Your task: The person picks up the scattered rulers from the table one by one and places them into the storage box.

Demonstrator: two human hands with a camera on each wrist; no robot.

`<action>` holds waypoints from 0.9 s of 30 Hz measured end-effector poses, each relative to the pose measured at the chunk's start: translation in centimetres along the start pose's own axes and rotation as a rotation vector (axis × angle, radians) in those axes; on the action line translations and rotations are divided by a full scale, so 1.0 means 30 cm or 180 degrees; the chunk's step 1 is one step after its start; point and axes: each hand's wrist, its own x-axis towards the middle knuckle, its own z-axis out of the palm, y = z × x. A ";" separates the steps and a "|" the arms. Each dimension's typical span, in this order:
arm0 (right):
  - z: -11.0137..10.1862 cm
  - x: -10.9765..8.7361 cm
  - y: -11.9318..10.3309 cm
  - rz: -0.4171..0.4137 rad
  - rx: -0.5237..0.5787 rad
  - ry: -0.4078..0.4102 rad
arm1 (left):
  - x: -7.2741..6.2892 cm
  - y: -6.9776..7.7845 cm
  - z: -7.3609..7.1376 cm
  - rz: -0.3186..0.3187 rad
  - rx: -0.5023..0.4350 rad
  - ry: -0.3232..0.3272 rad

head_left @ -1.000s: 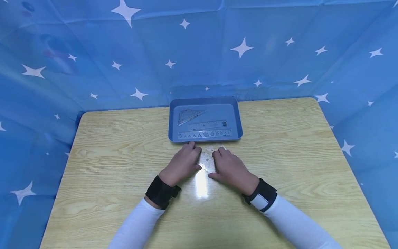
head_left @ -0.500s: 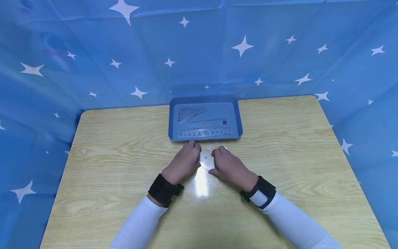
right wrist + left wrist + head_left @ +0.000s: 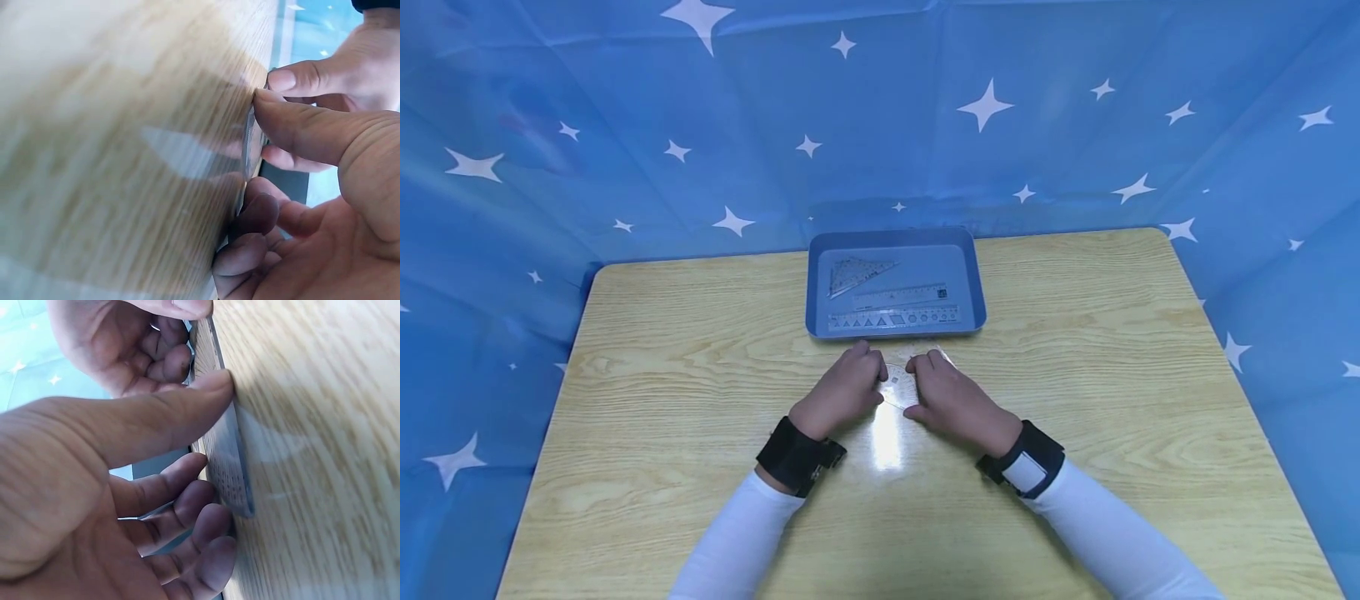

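Observation:
Between my two hands a clear plastic protractor (image 3: 897, 388) lies on the table just in front of the tray, its curved edge facing away from me. My left hand (image 3: 844, 392) grips its left end, thumb on the near edge and fingers at the far side. At the right end, my right hand (image 3: 958, 402) holds it the same way, its thumb (image 3: 300, 122) along the near edge. Both hands cover parts of the protractor. Another clear edge (image 3: 945, 353) shows beyond the right fingers; its shape is mostly hidden.
A blue tray (image 3: 895, 333) stands at the table's back, holding a clear set square (image 3: 857, 273), a ruler (image 3: 902, 296) and a stencil ruler (image 3: 895, 318). The wood-grain table (image 3: 700, 358) spreads to both sides. A blue star-patterned cloth (image 3: 895, 117) hangs behind.
The protractor has turned slightly, its straight edge now lying less steeply. My right fingers have shifted a little to the left. Both hands keep their hold.

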 end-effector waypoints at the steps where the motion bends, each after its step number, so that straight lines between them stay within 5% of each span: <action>1: -0.001 0.001 0.001 -0.0038 0.0021 0.0014 | -0.002 -0.001 0.001 -0.0033 -0.0052 -0.0001; 6: -0.003 0.004 0.001 -0.0114 0.0116 0.0023 | -0.013 -0.003 0.003 -0.0135 -0.0076 0.0081; 14: 0.002 0.004 -0.003 0.0030 0.0194 -0.0073 | -0.013 -0.006 0.011 -0.0030 0.0016 0.0079; 27: 0.032 0.038 -0.008 -0.0135 0.0232 0.0099 | -0.010 -0.031 0.023 0.0027 -0.0170 0.0046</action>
